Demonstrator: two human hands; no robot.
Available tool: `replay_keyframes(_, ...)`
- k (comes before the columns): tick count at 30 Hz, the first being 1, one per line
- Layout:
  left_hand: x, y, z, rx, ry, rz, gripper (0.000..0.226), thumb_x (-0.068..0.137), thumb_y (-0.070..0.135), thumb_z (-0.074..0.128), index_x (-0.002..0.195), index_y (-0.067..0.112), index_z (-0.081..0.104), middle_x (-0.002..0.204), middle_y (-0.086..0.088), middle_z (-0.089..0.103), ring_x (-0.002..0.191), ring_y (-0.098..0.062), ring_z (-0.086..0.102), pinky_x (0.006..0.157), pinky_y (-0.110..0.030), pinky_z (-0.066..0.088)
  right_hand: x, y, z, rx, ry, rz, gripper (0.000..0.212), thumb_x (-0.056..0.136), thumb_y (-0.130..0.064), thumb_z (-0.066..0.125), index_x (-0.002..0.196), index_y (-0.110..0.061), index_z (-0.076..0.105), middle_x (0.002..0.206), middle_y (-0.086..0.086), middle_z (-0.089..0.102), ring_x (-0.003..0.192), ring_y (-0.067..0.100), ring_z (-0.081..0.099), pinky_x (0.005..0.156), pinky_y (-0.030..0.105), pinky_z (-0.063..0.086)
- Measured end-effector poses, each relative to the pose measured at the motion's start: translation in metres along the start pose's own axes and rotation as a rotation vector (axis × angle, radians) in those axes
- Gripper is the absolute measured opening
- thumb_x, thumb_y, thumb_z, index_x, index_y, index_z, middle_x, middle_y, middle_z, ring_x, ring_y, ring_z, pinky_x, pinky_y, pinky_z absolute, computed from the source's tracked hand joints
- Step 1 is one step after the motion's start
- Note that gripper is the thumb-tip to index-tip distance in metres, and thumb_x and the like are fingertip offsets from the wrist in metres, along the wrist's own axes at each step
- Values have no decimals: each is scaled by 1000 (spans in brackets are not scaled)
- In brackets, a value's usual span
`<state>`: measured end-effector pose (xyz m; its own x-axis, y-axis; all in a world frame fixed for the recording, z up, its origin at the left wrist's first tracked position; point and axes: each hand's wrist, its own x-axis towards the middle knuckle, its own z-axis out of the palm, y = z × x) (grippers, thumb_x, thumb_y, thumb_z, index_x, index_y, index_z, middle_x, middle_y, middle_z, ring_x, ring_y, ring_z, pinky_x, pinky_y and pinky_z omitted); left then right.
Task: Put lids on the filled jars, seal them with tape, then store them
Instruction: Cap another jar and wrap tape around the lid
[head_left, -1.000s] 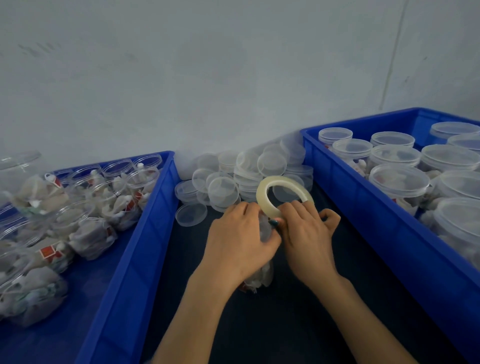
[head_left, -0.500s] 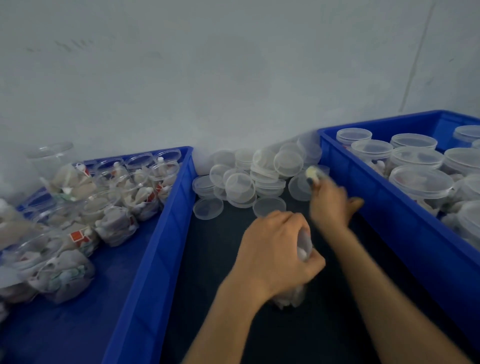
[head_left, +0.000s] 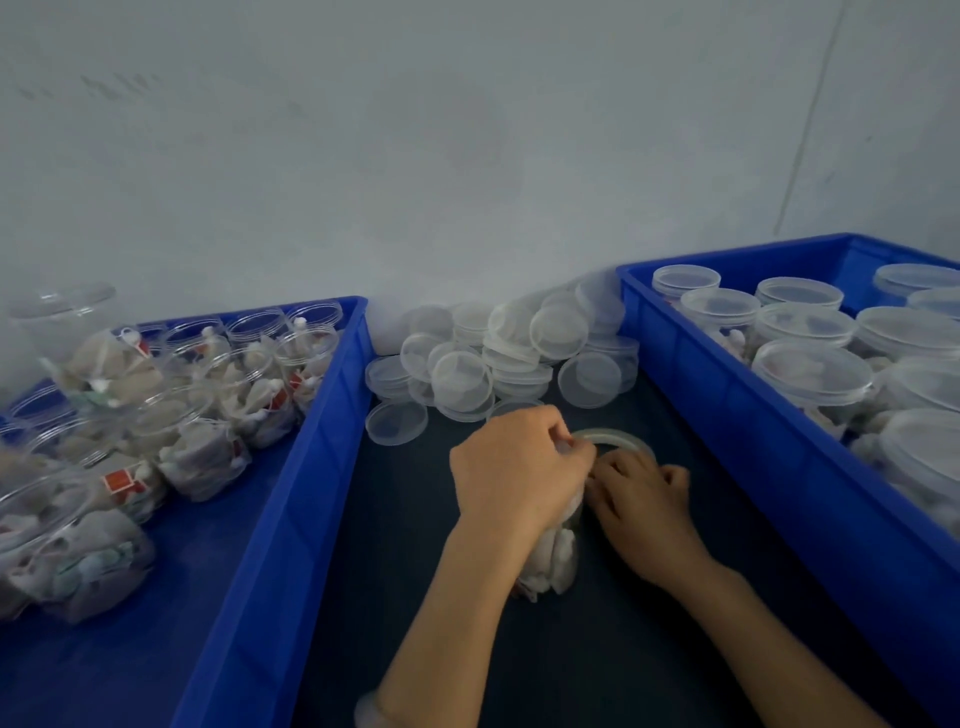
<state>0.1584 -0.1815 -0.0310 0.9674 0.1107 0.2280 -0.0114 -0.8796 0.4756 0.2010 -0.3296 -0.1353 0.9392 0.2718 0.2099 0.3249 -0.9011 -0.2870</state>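
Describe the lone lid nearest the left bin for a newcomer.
Between the two blue bins, a heap of clear lids sits against the wall. At its near-left edge, beside the left bin, is one lid. It lies flat and single; its neighbours are stacked or tilted.

two blue moulded-plastic bins, left (head_left: 291, 493) & right (head_left: 727, 441): smooth, slight sheen on rims. pile of loose round clear-plastic lids (head_left: 462, 382): thin, glossy, some look cloudy. open clear-plastic jars in left bin (head_left: 208, 457): glossy, ridged necks; stuff inside is white, soft, crinkly, cloth or paper, can't tell. lidded clear-plastic jars in right bin (head_left: 813, 374): same glossy finish. single clear-plastic jar on the desk (head_left: 553, 564): smooth, see-thru. pale translucent tape roll (head_left: 618, 435): slick, semi-gloss. dark desk top (head_left: 415, 571): matt, even. grey-white wall (head_left: 467, 156): matt paint w/ faint scuffs.
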Motion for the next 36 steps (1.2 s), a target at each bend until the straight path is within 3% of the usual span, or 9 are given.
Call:
replay_keyframes(3,-2,-9,2,-86,28,-20,23,98,47,50,85,36,65,77,13,66,74,-5,59,65,-29,40,-3,-4,-3,187,73,-68,40,104,-27,45,142,-37,50,142,-15,44,134,6,38,107,38,32)
replay_keyframes(8,-11,-31,6,-858,91,-156,19,102,23,52,93,26,68,93,6,72,87,-4,67,71,-15,50,-26,-40,-16,945,284,-248,50,103,-50,34,145,-26,47,135,-16,57,127,12,56,103,28,46)
replay_keyframes(14,-31,-42,26,-1310,66,-278,48,107,37,36,89,23,78,94,-6,77,87,-16,74,66,-19,56,-36,-68,-8,959,193,-188,91,73,-50,78,145,-47,23,135,-29,51,129,0,51,102,15,43)
replay_keyframes(20,-25,-53,36,-1183,-14,-357,34,103,32,45,98,19,76,97,-4,78,90,-19,74,71,-29,59,-28,-54,-18,864,201,-151,90,71,-67,70,146,-54,21,130,-39,51,121,-11,53,98,16,46)
replay_keyframes(24,-24,-62,45,-1042,-102,-373,22,103,12,49,105,11,71,103,-5,76,97,-18,72,86,-30,58,-18,-41,-56,1128,513,-36,79,81,-60,68,147,-38,31,127,-33,56,117,4,61,99,45,55)
replay_keyframes(26,-23,-65,46,-1033,-108,-397,22,103,8,50,105,12,71,105,-3,75,98,-15,71,83,-26,56,-14,-31,-88,1085,750,-13,88,79,-62,69,150,-32,26,141,-20,49,126,10,56,105,48,50)
replay_keyframes(31,-22,-69,50,-945,-187,-384,21,102,10,52,105,18,71,106,5,74,95,-5,69,75,-16,53,-14,14,-147,985,1085,138,104,82,-71,65,154,-16,15,156,7,33,123,7,59,98,28,54)
replay_keyframes(34,-23,-70,52,-902,-213,-368,21,102,12,53,104,21,72,107,7,73,96,-3,68,77,-16,52,-17,35,-156,1079,1059,326,99,76,-81,61,146,-22,21,133,0,57,103,-8,65,90,16,52)
replay_keyframes(36,-22,-70,52,-886,-217,-360,22,102,11,52,104,21,72,108,7,72,99,-5,67,79,-18,52,-15,46,-157,1136,1127,430,84,82,-76,58,139,-28,21,118,-13,54,99,-6,63,88,20,48)
